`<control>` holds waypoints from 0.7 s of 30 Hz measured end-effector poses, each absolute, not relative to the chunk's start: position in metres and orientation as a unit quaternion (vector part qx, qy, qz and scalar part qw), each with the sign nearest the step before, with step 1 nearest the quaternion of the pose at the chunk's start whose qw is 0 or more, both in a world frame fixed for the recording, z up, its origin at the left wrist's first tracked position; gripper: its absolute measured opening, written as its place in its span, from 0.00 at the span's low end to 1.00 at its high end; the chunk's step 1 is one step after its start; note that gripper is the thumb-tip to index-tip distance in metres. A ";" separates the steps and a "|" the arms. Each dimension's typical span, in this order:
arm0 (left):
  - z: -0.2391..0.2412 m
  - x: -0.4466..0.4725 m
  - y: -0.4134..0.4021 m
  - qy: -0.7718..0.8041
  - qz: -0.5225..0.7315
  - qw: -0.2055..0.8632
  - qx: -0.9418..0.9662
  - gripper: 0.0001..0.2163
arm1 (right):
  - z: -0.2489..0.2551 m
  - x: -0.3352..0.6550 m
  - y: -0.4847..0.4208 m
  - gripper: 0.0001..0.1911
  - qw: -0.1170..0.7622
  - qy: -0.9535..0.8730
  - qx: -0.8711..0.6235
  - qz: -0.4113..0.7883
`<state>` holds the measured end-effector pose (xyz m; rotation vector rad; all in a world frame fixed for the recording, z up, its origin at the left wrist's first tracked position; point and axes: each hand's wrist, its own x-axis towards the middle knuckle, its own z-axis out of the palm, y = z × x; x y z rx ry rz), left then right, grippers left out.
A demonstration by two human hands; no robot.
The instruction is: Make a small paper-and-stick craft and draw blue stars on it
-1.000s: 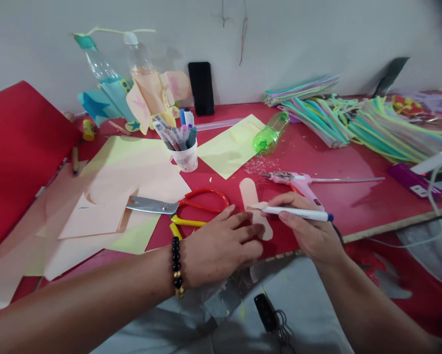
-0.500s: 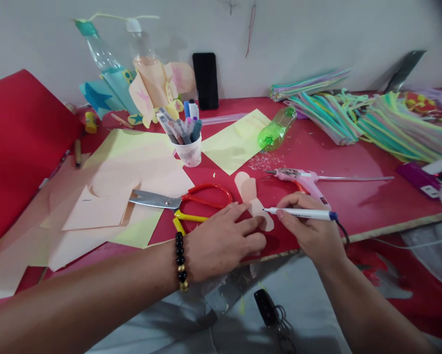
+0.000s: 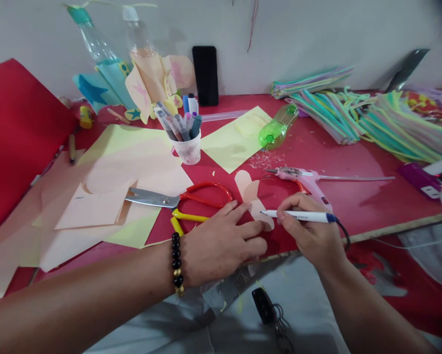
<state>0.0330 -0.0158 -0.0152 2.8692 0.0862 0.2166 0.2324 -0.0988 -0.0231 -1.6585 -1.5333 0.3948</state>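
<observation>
A pale peach paper cutout [image 3: 248,189] with rounded lobes lies flat near the table's front edge. My left hand [image 3: 221,241] rests across its lower left side, fingers spread and lying on the paper and table. In my right hand [image 3: 311,226] is a white marker [image 3: 305,216] with a blue end, held in a closed pen grip. Its tip meets or hovers just over the cutout's lower lobe; I cannot tell which. Scissors [image 3: 165,200] with red and yellow handles lie left of the cutout, partly behind my left hand.
Behind the hands stand a cup of markers [image 3: 188,151], a green plastic bottle [image 3: 274,132] and a phone [image 3: 206,76]. A pink glue gun [image 3: 305,178] lies right, before bundled pipe cleaners [image 3: 327,115]. Paper sheets [image 3: 139,147] and decorated bottles [image 3: 147,73] occupy the left. Keys [image 3: 264,306] lie below the table.
The marker tip has shifted slightly left and down over the cutout's lower lobe. My left hand stays on the paper, and the view has tilted slightly.
</observation>
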 end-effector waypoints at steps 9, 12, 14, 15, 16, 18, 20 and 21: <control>-0.016 0.033 -0.016 0.032 0.065 0.129 0.989 0.06 | -0.022 0.231 -0.096 0.05 0.401 -0.607 -0.667 0.162; -0.017 0.033 -0.016 0.032 0.065 0.132 0.989 0.06 | -0.022 0.230 -0.096 0.05 0.399 -0.611 -0.666 0.153; -0.017 0.033 -0.016 0.032 0.072 0.131 0.988 0.06 | -0.021 0.230 -0.096 0.05 0.399 -0.612 -0.665 0.153; -0.017 0.033 -0.016 0.031 0.074 0.129 0.988 0.06 | -0.021 0.230 -0.096 0.06 0.399 -0.612 -0.665 0.155; -0.017 0.033 -0.016 0.030 0.074 0.126 0.989 0.06 | -0.022 0.230 -0.095 0.06 0.399 -0.612 -0.665 0.157; -0.017 0.033 -0.016 0.027 0.065 0.119 0.990 0.07 | -0.022 0.230 -0.095 0.06 0.397 -0.612 -0.665 0.159; -0.016 0.033 -0.015 0.027 0.054 0.114 0.992 0.07 | -0.023 0.230 -0.094 0.05 0.397 -0.612 -0.665 0.159; -0.015 0.033 -0.015 0.028 0.051 0.113 0.992 0.07 | -0.023 0.230 -0.094 0.05 0.397 -0.611 -0.666 0.159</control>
